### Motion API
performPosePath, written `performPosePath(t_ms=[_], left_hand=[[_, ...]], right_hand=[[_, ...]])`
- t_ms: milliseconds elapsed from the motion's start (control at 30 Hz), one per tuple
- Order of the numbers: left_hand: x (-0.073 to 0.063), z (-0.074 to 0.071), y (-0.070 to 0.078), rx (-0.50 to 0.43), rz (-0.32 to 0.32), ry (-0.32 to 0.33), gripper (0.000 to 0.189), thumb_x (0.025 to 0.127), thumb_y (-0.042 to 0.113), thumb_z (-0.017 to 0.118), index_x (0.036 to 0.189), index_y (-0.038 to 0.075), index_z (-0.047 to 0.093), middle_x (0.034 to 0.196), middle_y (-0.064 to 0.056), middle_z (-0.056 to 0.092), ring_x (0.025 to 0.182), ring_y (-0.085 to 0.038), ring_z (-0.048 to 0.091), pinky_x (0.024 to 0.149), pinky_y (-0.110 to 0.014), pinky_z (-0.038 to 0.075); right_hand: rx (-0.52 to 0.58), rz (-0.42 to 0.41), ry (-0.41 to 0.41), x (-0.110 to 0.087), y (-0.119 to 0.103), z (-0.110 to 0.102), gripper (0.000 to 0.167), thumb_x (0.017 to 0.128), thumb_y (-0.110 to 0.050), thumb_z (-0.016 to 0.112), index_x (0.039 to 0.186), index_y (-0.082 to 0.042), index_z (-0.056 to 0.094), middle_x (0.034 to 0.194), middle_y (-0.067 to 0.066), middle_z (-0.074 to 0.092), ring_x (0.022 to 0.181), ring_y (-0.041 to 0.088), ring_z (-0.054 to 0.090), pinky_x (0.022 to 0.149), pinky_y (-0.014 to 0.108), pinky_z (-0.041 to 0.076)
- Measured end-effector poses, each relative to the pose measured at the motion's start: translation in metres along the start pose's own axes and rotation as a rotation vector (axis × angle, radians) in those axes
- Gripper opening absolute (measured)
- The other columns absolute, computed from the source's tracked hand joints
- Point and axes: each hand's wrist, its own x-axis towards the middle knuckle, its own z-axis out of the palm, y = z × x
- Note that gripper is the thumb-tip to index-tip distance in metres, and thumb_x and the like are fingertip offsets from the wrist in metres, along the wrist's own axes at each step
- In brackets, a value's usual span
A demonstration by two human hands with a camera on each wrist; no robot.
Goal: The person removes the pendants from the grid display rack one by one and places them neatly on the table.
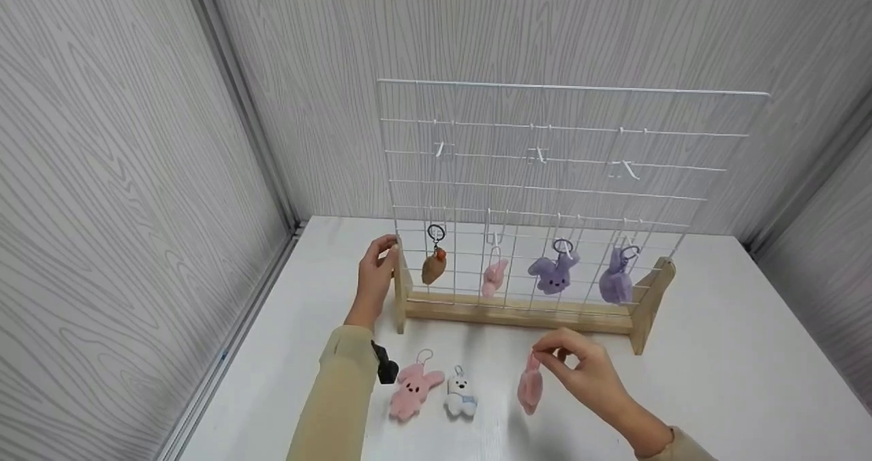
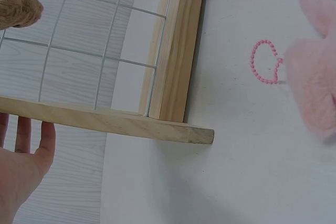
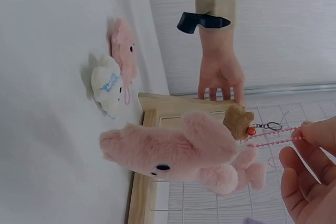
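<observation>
My right hand point(image 1: 582, 369) pinches the pink bead chain point(image 3: 275, 141) of a pink plush bunny keychain point(image 3: 173, 148), which hangs below the fingertips over the white table. At the left end of a white wire grid rack, my left hand point(image 1: 375, 277) touches the outer face of the wooden side post point(image 2: 121, 121) with straight fingers. On the table between my forearms lie another pink bunny keychain point(image 1: 412, 389) and a small white plush bear keychain point(image 1: 461, 396) with a blue patch.
From the rack's lower hooks hang a brown plush keychain point(image 1: 433, 269), a pink one point(image 1: 494, 277) and two purple bunny keychains point(image 1: 553, 277). Three bare white hooks point(image 1: 540, 154) stick out higher on the grid. Grey wood-patterned walls point(image 1: 306, 52) enclose the table point(image 1: 736, 325).
</observation>
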Motion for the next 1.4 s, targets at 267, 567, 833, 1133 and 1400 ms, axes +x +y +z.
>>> performPosePath(t_ms=[267, 567, 833, 1133, 1400], left_hand=[[0.001, 0.000, 0.000, 0.010, 0.024, 0.006, 0.033, 0.098, 0.019, 0.050, 0.128, 0.007, 0.050, 0.126, -0.010, 0.049, 0.108, -0.026, 0.052, 0.087, -0.044, 0.045], [-0.004, 0.001, 0.008, 0.002, 0.016, -0.028, 0.031, 0.098, 0.020, 0.050, 0.127, 0.010, 0.051, 0.127, -0.009, 0.047, 0.111, -0.026, 0.051, 0.090, -0.045, 0.043], [0.001, 0.000, 0.000, 0.012, 0.021, -0.009, 0.034, 0.097, 0.022, 0.051, 0.128, 0.008, 0.050, 0.125, -0.007, 0.049, 0.109, -0.024, 0.052, 0.088, -0.043, 0.044], [-0.001, 0.001, 0.001, 0.003, 0.015, 0.001, 0.028, 0.098, 0.021, 0.051, 0.124, 0.013, 0.053, 0.125, -0.007, 0.049, 0.108, -0.023, 0.053, 0.088, -0.043, 0.045], [-0.002, 0.002, 0.000, 0.012, 0.008, 0.004, 0.028, 0.098, 0.020, 0.050, 0.125, 0.015, 0.053, 0.126, -0.006, 0.049, 0.109, -0.022, 0.052, 0.088, -0.042, 0.045]], right_hand=[[0.065, 0.020, -0.053, -0.011, 0.000, 0.011, 0.026, 0.072, 0.022, 0.065, 0.085, 0.000, 0.065, 0.080, 0.010, 0.064, 0.068, 0.016, 0.055, 0.055, 0.023, 0.046], [0.107, 0.059, -0.092, -0.031, 0.012, 0.022, 0.022, 0.076, 0.016, 0.066, 0.086, -0.004, 0.065, 0.082, 0.007, 0.064, 0.069, 0.014, 0.056, 0.057, 0.023, 0.045], [0.135, 0.062, -0.119, -0.039, 0.016, 0.034, 0.021, 0.077, 0.014, 0.066, 0.087, -0.004, 0.065, 0.082, 0.006, 0.064, 0.068, 0.013, 0.055, 0.055, 0.025, 0.045], [0.123, 0.098, -0.126, -0.028, 0.001, 0.040, 0.018, 0.077, 0.015, 0.066, 0.084, -0.001, 0.065, 0.080, 0.009, 0.064, 0.065, 0.017, 0.057, 0.054, 0.026, 0.046], [0.071, 0.096, -0.114, -0.022, 0.014, 0.044, 0.017, 0.076, 0.013, 0.067, 0.083, -0.002, 0.065, 0.079, 0.009, 0.064, 0.064, 0.018, 0.057, 0.053, 0.026, 0.047]])
